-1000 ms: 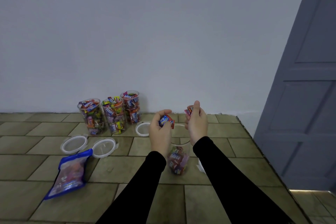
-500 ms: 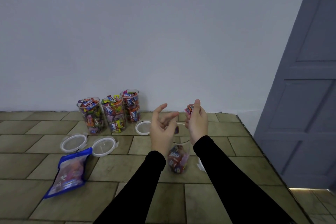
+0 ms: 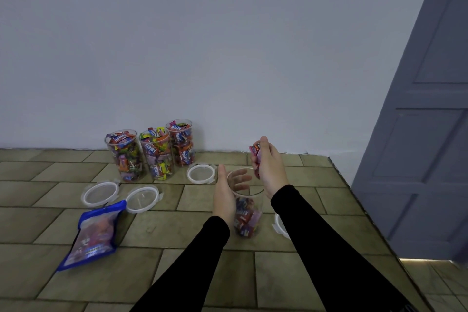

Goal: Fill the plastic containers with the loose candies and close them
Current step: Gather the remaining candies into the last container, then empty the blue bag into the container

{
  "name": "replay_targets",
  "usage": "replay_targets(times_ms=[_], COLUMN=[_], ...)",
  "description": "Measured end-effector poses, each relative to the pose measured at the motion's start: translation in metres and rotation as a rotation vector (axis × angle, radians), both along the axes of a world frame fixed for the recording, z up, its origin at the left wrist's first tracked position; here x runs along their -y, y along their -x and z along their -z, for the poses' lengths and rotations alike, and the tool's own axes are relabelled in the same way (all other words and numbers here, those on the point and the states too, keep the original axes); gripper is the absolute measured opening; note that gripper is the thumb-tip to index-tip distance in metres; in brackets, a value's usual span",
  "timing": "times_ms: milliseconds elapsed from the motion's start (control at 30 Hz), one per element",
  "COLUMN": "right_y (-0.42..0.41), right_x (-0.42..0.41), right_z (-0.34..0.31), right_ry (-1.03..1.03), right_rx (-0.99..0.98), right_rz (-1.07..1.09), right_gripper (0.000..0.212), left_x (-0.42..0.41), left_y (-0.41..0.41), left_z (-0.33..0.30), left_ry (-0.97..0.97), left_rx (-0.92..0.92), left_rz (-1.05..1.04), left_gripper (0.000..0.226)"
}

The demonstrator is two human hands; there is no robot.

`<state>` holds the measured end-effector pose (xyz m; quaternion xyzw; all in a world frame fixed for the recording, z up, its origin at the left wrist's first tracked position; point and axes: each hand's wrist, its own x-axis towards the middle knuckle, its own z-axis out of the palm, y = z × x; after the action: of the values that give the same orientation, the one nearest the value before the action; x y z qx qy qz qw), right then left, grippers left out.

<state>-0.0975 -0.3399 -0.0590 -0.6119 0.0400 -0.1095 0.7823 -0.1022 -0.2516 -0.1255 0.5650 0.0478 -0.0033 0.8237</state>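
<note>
A clear plastic container (image 3: 249, 218), partly filled with wrapped candies, stands on the tiled surface between my arms. My left hand (image 3: 225, 192) is at its left side near the rim, fingers spread and seen through the plastic, holding nothing. My right hand (image 3: 269, 167) hovers above the rim on the right and grips a bunch of pink and red wrapped candies (image 3: 255, 153). Three full containers (image 3: 154, 154) stand open by the wall.
Three white-rimmed lids (image 3: 201, 173) (image 3: 101, 193) (image 3: 143, 197) lie on the tiles, and a fourth lid (image 3: 279, 227) peeks out behind my right sleeve. A blue candy bag (image 3: 92, 233) lies at the left. The tiled surface ends at right beside a grey door (image 3: 417, 134).
My left hand let go of the blue candy it held, opened, and dropped down to the container's left side. My right hand stayed above the rim with its candies.
</note>
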Motion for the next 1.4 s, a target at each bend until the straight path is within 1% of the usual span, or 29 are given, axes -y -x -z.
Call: replay_targets(times_ms=[100,233,367,467,533,633,800,900,1000,1067,1133,1200,1300,1400], right_y=[0.001,0.001,0.002,0.004,0.004,0.003,0.004,0.005,0.006,0.007,0.008,0.011,0.023,0.036], right_x=[-0.001,0.000,0.003,0.004,0.005,0.005,0.003,0.001,-0.002,-0.006,-0.013,-0.024,-0.053,-0.087], right_z=[0.001,0.000,0.000,-0.002,-0.002,0.000,0.000,0.000,-0.003,-0.009,-0.017,-0.022,-0.019,-0.001], right_ry=[0.042,0.018,-0.044,-0.039,-0.011,0.046,0.072,0.173,0.344,0.498,0.591,0.647,0.740,0.825], right_rx=[0.033,0.027,0.030,0.054,0.050,0.054,0.063,0.052,0.064,0.118,0.180,0.257,0.377,0.435], right_rz=[-0.039,-0.057,-0.126,-0.152,-0.154,-0.134,-0.124,-0.133,-0.125,-0.078,-0.044,-0.030,-0.109,-0.261], right_gripper=[0.033,0.029,0.027,0.026,0.023,0.022,0.020,0.019,0.017,0.017,0.015,0.012,0.010,0.011], left_x=[-0.001,0.001,0.002,0.002,0.003,0.003,0.003,0.003,0.000,-0.006,-0.017,-0.032,-0.066,-0.108], left_y=[0.000,-0.002,-0.003,-0.005,-0.006,-0.006,-0.007,-0.007,-0.004,0.001,0.006,0.009,0.019,0.031], left_z=[0.002,0.003,0.005,0.006,0.007,0.007,0.010,0.009,0.003,-0.001,-0.008,-0.013,-0.012,-0.005], left_ry=[0.042,0.045,0.056,0.046,0.040,0.061,0.079,0.070,-0.011,-0.056,-0.156,-0.289,-0.424,-0.545], left_rx=[0.002,0.013,0.016,0.013,0.022,0.017,0.011,0.010,0.030,0.064,0.117,0.180,0.238,0.179], left_rz=[0.009,-0.016,-0.015,-0.025,-0.040,-0.043,-0.046,-0.030,0.022,0.046,0.013,-0.036,-0.096,-0.192], left_gripper=[0.077,0.076,0.077,0.074,0.075,0.076,0.075,0.077,0.071,0.064,0.052,0.035,0.018,0.014])
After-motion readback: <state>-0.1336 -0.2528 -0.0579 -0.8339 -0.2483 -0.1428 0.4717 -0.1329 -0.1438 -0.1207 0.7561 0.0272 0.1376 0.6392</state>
